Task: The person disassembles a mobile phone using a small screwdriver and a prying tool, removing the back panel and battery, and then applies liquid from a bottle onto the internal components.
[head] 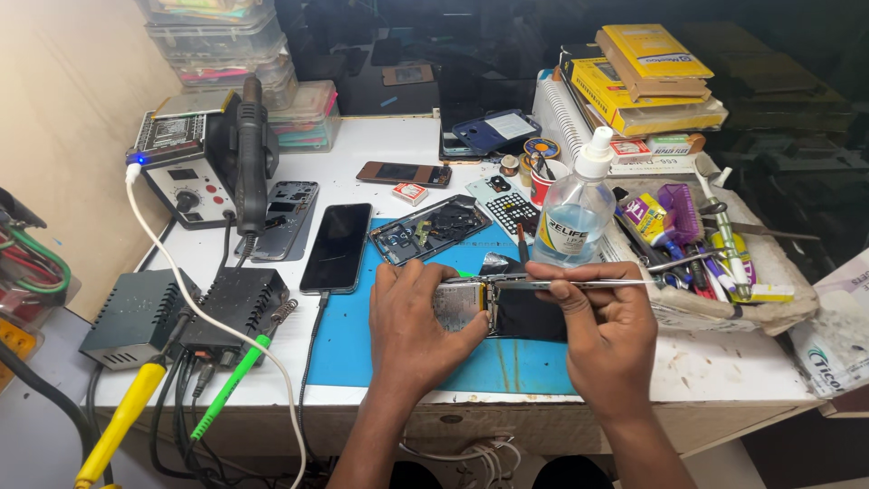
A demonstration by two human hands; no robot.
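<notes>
Opened phone (493, 308) is gripped by left hand (418, 326); tweezers (579, 284) are pinched in right hand (605, 330). Slipped tips could scratch internals; solvent bottle (573, 213) could be knocked over.

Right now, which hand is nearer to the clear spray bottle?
The right hand. It holds tweezers just below the clear spray bottle. The left hand steadies the opened phone farther off, below and left of the bottle.

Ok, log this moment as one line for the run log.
left hand: steadies opened phone | right hand: holds tweezers, tips at phone's top edge | surface: blue mat | nearby: clear bottle
</notes>
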